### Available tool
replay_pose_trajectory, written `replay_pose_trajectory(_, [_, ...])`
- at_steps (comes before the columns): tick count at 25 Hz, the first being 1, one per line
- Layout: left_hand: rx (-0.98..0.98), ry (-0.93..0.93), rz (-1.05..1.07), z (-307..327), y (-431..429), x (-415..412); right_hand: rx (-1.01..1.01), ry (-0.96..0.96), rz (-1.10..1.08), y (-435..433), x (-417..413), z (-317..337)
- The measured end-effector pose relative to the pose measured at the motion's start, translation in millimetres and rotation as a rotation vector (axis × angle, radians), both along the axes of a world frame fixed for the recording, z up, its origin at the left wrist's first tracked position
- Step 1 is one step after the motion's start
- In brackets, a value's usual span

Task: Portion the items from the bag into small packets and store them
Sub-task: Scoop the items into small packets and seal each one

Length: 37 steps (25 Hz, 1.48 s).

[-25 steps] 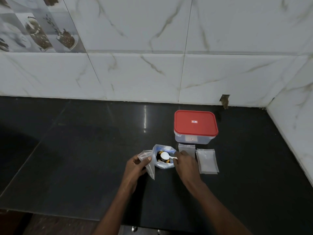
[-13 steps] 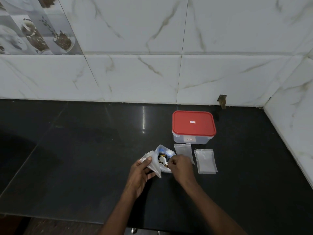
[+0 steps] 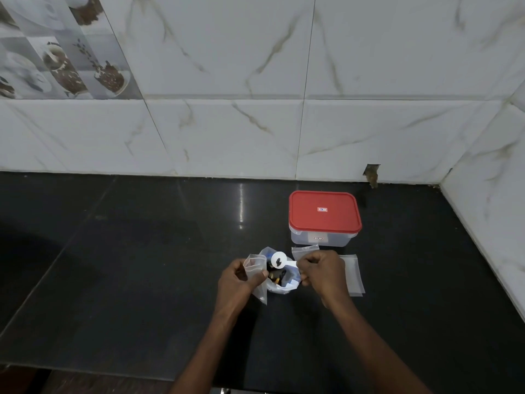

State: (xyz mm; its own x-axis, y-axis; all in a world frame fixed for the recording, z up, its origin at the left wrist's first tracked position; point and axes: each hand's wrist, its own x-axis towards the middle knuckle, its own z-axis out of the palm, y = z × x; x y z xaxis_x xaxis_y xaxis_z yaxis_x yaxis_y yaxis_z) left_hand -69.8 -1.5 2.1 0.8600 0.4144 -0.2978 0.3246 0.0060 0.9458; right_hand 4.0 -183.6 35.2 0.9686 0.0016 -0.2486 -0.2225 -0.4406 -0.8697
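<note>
The left hand (image 3: 237,280) grips a small packet (image 3: 253,265) just left of the bag (image 3: 279,288), while the right hand (image 3: 324,273) pinches a white scoop (image 3: 278,259) above it.

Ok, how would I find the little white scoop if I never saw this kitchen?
Find the red-lidded box on the black counter. Just in front of it, to the left, an open bag sits on the counter, and the right hand holds the scoop over it. It is the only round, solid white thing; the packets nearby are clear.
</note>
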Motion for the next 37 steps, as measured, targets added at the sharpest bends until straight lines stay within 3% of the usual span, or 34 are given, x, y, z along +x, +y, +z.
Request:
replay_pose_trajectory(8, [0.163, 0.007, -0.048, 5, -6, 1, 0.038, -0.188, 0.03, 0, -11, 15])
replay_pose_trajectory(10, [0.181, 0.003, -0.057, 6, -6, 2, -0.013, -0.412, 0.086, 4, -18, 17])
replay_pose_trajectory(13, [0.172, -0.01, -0.052, 6, -7, 3, -0.438, -0.961, 0.408, 9, -35, 1])
replay_pose_trajectory(15, [0.162, -0.021, -0.04, 6, -9, 4, -0.6, -1.139, 0.556, 7, -43, -16])
replay_pose_trajectory(17, [0.146, -0.029, -0.031, 8, -9, 5, -0.606, -1.19, 0.532, 3, -44, -23])
replay_pose_trajectory(21, [0.097, -0.038, -0.035, 7, -8, 4, -0.522, -1.134, 0.443, 5, -37, -21])
replay_pose_trajectory(24, [0.05, -0.026, -0.032, -1, 0, 3, -0.351, -0.809, 0.214, 5, -25, -15])
replay_pose_trajectory(27, [-0.116, 0.012, -0.028, -4, 8, -3, -0.485, -0.553, 0.294, 4, -23, -31])
replay_pose_trajectory(32, [-0.356, 0.096, -0.096, -13, 5, -8, -0.753, -0.598, 0.513, 14, -32, -65])
replay_pose_trajectory(37, [-0.517, 0.063, -0.053, -16, -1, -9, -0.709, -0.576, 0.487, 29, -39, -68])
